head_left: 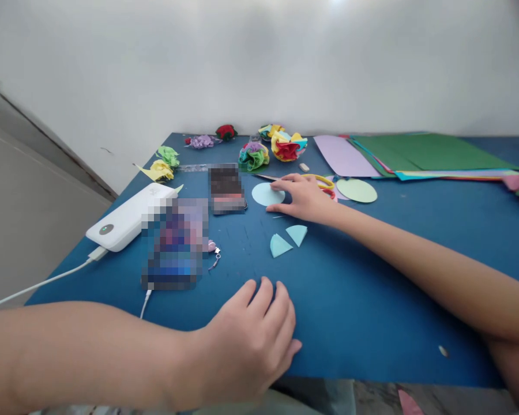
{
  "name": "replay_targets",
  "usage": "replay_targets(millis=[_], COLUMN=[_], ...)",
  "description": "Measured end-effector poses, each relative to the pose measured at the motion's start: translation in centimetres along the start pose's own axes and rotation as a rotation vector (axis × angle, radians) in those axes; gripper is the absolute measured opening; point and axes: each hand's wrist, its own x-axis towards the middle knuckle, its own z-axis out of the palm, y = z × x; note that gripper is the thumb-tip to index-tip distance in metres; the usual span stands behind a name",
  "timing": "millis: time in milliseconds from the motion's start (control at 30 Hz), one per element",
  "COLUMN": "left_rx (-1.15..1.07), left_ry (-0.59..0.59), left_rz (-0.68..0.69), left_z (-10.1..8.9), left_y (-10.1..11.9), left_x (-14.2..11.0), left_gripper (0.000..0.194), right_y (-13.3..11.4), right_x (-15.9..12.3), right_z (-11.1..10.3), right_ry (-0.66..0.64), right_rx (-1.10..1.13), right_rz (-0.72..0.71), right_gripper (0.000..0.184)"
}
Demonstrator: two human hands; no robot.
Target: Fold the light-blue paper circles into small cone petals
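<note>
No readable writing; right hand touches blue circle.

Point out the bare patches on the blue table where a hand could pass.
Widest bare stretch of the blue table: right half, between the right forearm and the stacked coloured paper sheets. Another lies between the two folded light-blue paper wedges and the left hand. Crowded: the far edge with crumpled paper flowers, and left by the white power bank.
</note>
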Motion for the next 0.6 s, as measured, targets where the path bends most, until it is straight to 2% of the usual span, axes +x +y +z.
replay_targets(millis=[100,233,367,433,533,600], left_rx=[-0.019,-0.102,-0.166,-0.197,-0.211,-0.210], left_ry=[-0.027,-0.006,-0.107,-0.163,-0.209,-0.223], left_rz=[0.011,-0.012,-0.194,-0.244,-0.260,-0.263], left_z=[0.0,0.3,1.0,1.4,1.6,1.6], left_y=[-0.3,-1.3,-3.0,-3.5,-3.6,-3.3], left_x=[0.1,0.7,1.7,1.9,2.0,2.0], left_gripper=[0.040,0.041,0.052,0.056,0.057,0.057], right_y=[0.1,0.1,-0.6,-1.4,-3.1,-4.0], right_x=[-0.2,0.1,-0.1,-1.3,-4.6,-7.0], right_z=[0.5,0.8,-0.3,-1.6,-3.3,-3.8], right_ry=[0.021,0.068,0.083,0.122,0.182,0.138], right_rx=[-0.008,-0.041,-0.028,0.037,0.159,0.181], right_rz=[-0.007,-0.049,-0.100,-0.209,-0.373,-0.445], right_gripper=[0.047,0.041,0.033,0.025,0.028,0.026])
